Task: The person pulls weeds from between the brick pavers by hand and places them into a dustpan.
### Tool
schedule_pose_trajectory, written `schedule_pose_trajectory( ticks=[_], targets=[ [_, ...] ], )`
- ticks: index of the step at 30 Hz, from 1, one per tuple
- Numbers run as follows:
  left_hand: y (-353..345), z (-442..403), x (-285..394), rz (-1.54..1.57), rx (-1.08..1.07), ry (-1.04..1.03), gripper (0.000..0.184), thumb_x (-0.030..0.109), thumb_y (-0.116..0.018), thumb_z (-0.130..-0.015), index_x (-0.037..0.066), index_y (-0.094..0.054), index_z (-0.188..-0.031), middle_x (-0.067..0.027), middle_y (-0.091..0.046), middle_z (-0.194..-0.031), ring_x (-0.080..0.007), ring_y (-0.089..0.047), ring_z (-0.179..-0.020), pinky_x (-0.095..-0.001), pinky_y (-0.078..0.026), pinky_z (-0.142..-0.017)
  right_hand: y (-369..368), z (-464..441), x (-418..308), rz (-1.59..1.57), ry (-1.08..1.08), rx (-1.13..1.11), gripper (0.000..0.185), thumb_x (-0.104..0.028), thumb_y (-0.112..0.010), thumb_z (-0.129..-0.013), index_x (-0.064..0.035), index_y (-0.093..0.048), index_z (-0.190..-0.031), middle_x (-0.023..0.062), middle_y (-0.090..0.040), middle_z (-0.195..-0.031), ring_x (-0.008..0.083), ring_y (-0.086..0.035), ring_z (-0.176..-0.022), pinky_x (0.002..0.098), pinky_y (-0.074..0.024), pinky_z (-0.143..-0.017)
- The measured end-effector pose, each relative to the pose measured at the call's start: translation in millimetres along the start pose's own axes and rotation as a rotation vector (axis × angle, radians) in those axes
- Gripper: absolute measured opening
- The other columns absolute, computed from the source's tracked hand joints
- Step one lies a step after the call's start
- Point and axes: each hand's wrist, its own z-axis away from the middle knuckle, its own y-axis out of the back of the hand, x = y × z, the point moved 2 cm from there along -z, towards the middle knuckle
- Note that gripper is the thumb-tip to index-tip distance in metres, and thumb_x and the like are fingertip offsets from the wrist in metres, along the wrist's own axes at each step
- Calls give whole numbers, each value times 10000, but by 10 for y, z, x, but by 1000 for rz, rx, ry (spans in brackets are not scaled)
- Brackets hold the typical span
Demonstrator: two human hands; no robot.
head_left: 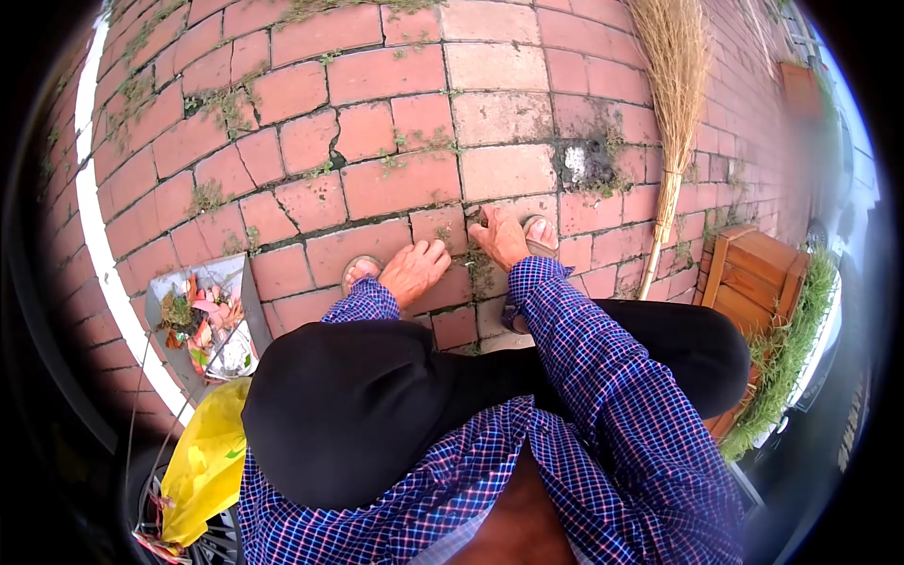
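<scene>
Between the two sandalled feet, both hands reach down to the red brick paving (381, 188). My left hand (414, 273) is beside the left foot, its fingers bent over the bricks; whether anything is under the fingertips is hidden. My right hand (499, 237) is beside the right foot, its fingers pressed together at a joint with small weeds (485, 273). Something small and dark shows at its fingertips, too small to name. A straw broom (676, 104) lies on the right. At the left, a metal dustpan (250, 297) holds leaves, petals and white scraps.
A yellow plastic bag (205, 457) hangs at the lower left by a wheel (221, 537). A white line (99, 226) runs down the left side. On the right stand a wooden planter (753, 282) with grass (786, 358) and a dark vehicle. Weeds grow between bricks.
</scene>
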Motion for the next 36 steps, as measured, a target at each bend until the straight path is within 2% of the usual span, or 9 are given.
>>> schedule_pose_trajectory(
  ticks=[4,7,10,16,24,28,30,32,36],
  targets=[
    [-38,134,43,63,-53,98,180,76,-552,-896,22,-543,-1067,-146,-533,-1051,-309,-624,-970,-411,-560,-824,-14,-16,205,12,62,167,265,-253,-646,-909,-39,-608,-1061,256,-694,-952,433,-672,-908,530,-529,-806],
    [-106,170,60,121,-68,237,111,48,-544,-903,2,-525,-1002,-206,-561,-961,-387,-695,-855,-482,-582,-694,94,-87,92,15,85,116,207,-236,-630,-914,-42,-599,-977,265,-682,-949,441,-663,-900,540,-515,-792],
    [-199,141,101,118,-27,266,108,41,-549,-888,-18,-549,-978,-215,-595,-939,-381,-698,-780,-485,-582,-661,0,-234,26,-36,54,136,237,-255,-624,-932,-19,-604,-923,270,-672,-930,450,-648,-897,544,-505,-792],
    [-228,73,45,76,1,237,86,39,-566,-857,-11,-627,-893,-192,-649,-798,-385,-687,-663,-454,-559,-577,142,-505,-516,-92,199,232,314,-294,-614,-976,10,-599,-1057,273,-674,-964,457,-645,-935,555,-487,-818],
    [-253,-65,-30,380,-7,306,270,242,-617,-859,-25,-658,-847,-260,-685,-773,-397,-704,-719,-484,-558,-644,416,-1148,-778,-54,208,455,246,-256,-584,-1003,-23,-590,-925,267,-666,-833,474,-647,-835,572,-490,-762],
    [-103,-117,-72,440,-99,353,313,266,-603,-879,-43,-652,-871,-259,-694,-794,-419,-690,-713,-507,-546,-684,578,-1280,-900,1,58,308,449,-386,-568,-1028,19,-676,-867,278,-691,-862,476,-668,-847,536,-522,-762],
    [59,-170,53,1074,-415,533,380,319,-578,-889,-49,-659,-844,-246,-677,-745,-390,-682,-676,-511,-536,-706,613,-1285,-1085,78,66,278,491,-430,-578,-1019,15,-696,-848,261,-698,-836,453,-684,-835,520,-536,-754],
    [-331,-137,214,951,-110,261,454,378,-587,-903,-73,-622,-887,-265,-638,-769,-378,-672,-752,-484,-513,-700,511,-1257,-1252,184,121,227,536,-496,-604,-991,1,-728,-835,227,-711,-794,403,-712,-808,491,-559,-737],
    [-178,-119,79,1067,-316,438,424,351,-612,-891,-72,-614,-899,-254,-650,-793,-355,-660,-731,-469,-509,-689,382,-1301,-1302,271,141,117,392,-461,-688,-929,-79,-773,-938,151,-759,-925,322,-744,-903,430,-587,-779]
  ],
)
